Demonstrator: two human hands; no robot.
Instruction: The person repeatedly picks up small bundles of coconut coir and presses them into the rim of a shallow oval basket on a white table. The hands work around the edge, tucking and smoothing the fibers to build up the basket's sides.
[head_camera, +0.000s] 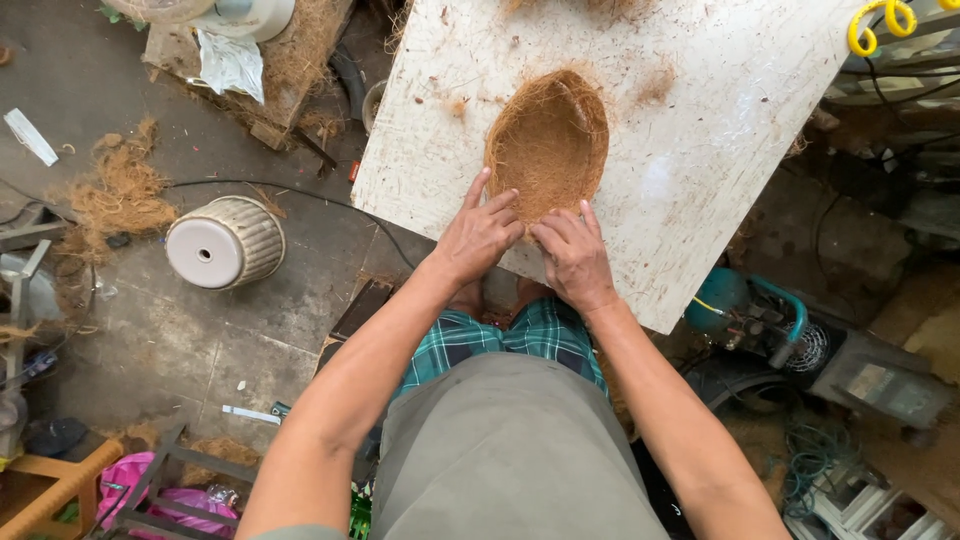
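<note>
A brown, bowl-shaped liner of coconut fibre (548, 140) lies on a worn white board (700, 130) in front of me. My left hand (478, 235) rests at the liner's near edge with fingers spread flat against the fibre. My right hand (575, 255) sits beside it, fingers together and pressing on the same near rim. Neither hand lifts the liner; both press it against the board. My green checked shorts and grey shirt fill the bottom of the view.
A white ribbed pot (225, 242) lies on its side on the concrete floor at left, near loose fibre piles (120, 190). A teal compressor (760, 315) stands under the board's right side. Yellow hooks (880, 22) hang top right. A black cable (300, 192) crosses the floor.
</note>
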